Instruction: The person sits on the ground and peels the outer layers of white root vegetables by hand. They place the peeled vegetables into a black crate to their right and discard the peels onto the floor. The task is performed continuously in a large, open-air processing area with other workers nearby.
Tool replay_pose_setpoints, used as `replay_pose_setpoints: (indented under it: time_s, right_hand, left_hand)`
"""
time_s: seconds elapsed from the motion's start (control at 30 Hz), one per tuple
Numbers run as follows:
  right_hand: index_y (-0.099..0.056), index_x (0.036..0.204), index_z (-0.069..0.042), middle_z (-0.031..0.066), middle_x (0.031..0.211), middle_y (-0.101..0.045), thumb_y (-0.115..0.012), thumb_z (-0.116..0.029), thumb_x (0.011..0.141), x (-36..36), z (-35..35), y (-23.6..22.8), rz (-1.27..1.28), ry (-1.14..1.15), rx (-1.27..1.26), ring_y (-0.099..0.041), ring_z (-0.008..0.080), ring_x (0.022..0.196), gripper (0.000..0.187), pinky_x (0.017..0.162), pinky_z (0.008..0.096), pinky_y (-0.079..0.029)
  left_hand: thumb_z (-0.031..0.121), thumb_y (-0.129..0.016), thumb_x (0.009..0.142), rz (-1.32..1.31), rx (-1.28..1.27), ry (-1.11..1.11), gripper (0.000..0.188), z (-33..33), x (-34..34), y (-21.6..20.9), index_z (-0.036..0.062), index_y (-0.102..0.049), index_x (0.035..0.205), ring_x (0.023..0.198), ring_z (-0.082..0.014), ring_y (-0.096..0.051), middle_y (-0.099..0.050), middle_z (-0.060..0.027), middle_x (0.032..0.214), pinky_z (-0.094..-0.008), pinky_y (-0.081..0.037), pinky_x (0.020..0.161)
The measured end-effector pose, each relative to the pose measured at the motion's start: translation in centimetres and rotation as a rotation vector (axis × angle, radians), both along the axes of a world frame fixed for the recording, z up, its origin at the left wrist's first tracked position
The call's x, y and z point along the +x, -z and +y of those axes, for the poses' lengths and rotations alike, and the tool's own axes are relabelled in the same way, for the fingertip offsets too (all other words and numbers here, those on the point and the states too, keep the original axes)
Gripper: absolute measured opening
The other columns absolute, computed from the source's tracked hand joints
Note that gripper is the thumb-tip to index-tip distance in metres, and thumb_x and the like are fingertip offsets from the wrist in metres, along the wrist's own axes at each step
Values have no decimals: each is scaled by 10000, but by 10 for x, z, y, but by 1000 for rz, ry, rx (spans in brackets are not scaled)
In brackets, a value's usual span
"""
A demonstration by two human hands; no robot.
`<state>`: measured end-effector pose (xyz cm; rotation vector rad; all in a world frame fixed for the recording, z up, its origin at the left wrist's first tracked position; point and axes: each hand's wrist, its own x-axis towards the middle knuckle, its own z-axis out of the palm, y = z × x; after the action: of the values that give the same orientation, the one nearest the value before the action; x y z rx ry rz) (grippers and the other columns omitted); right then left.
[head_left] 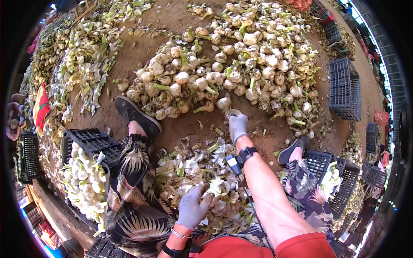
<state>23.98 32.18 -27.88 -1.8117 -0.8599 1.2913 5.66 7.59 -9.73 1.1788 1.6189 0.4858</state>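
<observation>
My right hand (238, 125), in a pale grey glove, reaches out to the near edge of a large heap of garlic bulbs (266, 60). Its fingers are closed at one bulb of garlic (224, 104), which looks slightly blurred. My left hand (193, 208), gloved the same way with dirty fingertips, is held low over a pile of peeled garlic skins (180, 167). Its fingers are curled in, and what they hold, if anything, is hidden. Many heaped bulbs carry short green stems and soil-stained skins.
Left of my legs stands a black crate (92, 144) beside cleaned white garlic (84, 176). Another crate (344, 185) with some garlic sits by my right leg. Farther right is a stacked crate (344, 88). Leaf waste (81, 64) covers the ground at far left.
</observation>
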Motion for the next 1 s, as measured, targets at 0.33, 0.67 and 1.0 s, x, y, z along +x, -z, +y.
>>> replay_pose_setpoints:
  time_s: [0.33, 0.67, 1.0]
  right_hand:
    - [-661, 1250, 4, 94, 1110, -736, -568, 60, 897, 5, -153, -219, 88, -728, 299, -679, 173, 1080, 369, 945, 291, -538]
    - [-719, 1022, 23, 56, 904, -716, -582, -72, 930, -12, -242, -212, 23, -362, 120, -635, 145, 896, 191, 807, 323, -499]
    - [-676, 1018, 80, 194, 779, -665, -494, 69, 776, -10, -262, -270, -129, -428, 340, -636, 206, 742, 303, 705, 356, -500]
  left_hand:
    - [136, -745, 893, -726, 163, -357, 827, 6, -12, -17, -11, -290, 1567, 1336, -217, -478, -462, -129, 1486, -368, -395, 1134]
    - [7, -744, 773, -24, 610, -150, 618, -33, 8, -79, -23, -505, 1342, 1132, -192, -588, -584, -116, 1278, -342, -499, 989]
    - [88, -677, 938, -746, 213, -428, 513, -46, 12, -90, -22, -475, 1397, 988, -156, -660, -652, -95, 1154, -314, -598, 808]
